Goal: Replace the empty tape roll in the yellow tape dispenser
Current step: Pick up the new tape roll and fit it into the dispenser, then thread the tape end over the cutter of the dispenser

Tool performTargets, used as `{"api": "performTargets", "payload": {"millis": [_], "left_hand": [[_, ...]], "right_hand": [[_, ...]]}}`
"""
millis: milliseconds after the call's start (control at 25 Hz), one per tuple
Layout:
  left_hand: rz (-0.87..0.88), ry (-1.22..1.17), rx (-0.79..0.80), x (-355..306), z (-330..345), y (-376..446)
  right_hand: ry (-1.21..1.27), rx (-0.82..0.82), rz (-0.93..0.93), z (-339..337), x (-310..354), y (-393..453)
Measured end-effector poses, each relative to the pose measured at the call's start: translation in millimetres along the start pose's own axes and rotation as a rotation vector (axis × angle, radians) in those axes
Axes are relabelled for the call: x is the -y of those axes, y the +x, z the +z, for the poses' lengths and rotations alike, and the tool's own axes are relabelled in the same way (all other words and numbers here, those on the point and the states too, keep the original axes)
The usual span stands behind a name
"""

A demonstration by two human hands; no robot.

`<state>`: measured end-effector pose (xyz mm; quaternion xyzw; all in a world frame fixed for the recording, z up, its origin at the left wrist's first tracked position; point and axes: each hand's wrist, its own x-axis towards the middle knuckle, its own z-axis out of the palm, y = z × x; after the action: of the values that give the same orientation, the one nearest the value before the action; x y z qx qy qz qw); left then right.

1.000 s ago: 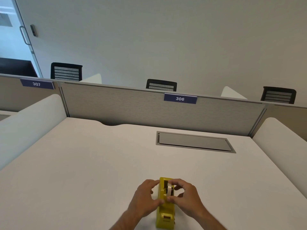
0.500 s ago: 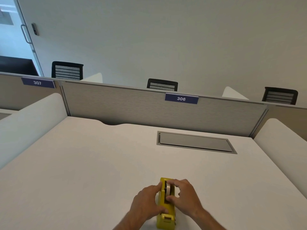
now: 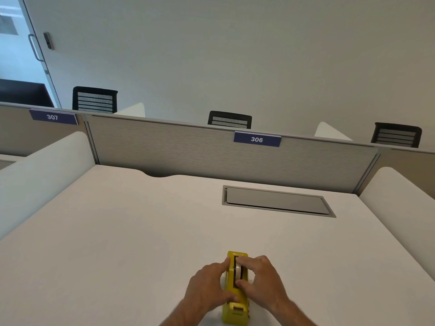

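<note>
A yellow tape dispenser stands on the white desk near the front edge, cutter end toward me. A pale tape roll sits down inside its slot. My left hand presses against the dispenser's left side, thumb near the cutter end. My right hand lies over the right side, with thumb and fingertips pinching the roll from front and back. The lower part of the roll is hidden in the body.
A grey flip-lid cable hatch is set into the desk at the back right. A grey partition with a "306" label closes the far edge. White rounded dividers flank both sides.
The tape roll has gone from held just above the slot down into the dispenser. Both hands have lowered and closed in around the body.
</note>
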<state>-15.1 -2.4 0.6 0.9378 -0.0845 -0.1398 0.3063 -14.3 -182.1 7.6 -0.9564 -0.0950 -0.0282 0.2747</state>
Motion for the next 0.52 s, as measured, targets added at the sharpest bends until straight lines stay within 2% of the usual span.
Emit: {"api": "performTargets", "payload": {"millis": [520], "left_hand": [[0.029,0.002,-0.018,-2.5,-3.0,1.4]], "right_hand": [[-0.016,0.004,-0.033,2.9,-7.8,-2.5]]}}
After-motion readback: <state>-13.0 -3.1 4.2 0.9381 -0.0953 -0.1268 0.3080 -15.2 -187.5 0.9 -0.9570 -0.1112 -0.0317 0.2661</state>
